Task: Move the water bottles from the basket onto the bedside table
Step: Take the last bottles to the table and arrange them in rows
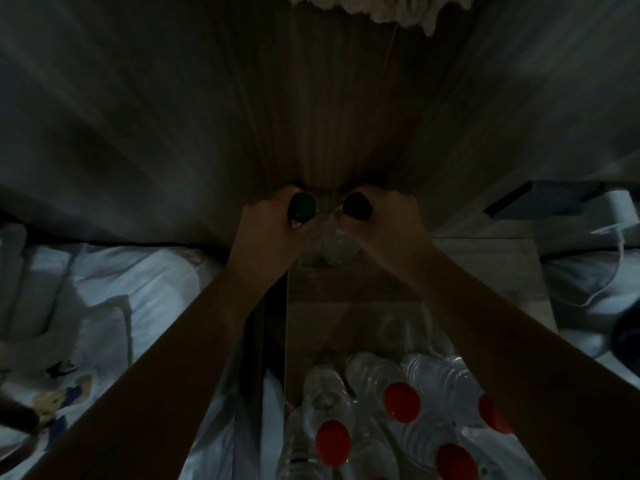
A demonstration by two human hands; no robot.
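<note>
My left hand curled round dark-capped bottle, right hand gripped second bottle; kept both upright, probably for standing at bedside table back, beyond red-capped bottles.

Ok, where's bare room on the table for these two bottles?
Bare tabletop lies between the left hand, the right hand and the red-capped bottles, plus a strip by the table's right edge. The near end is crowded with those bottles.
</note>
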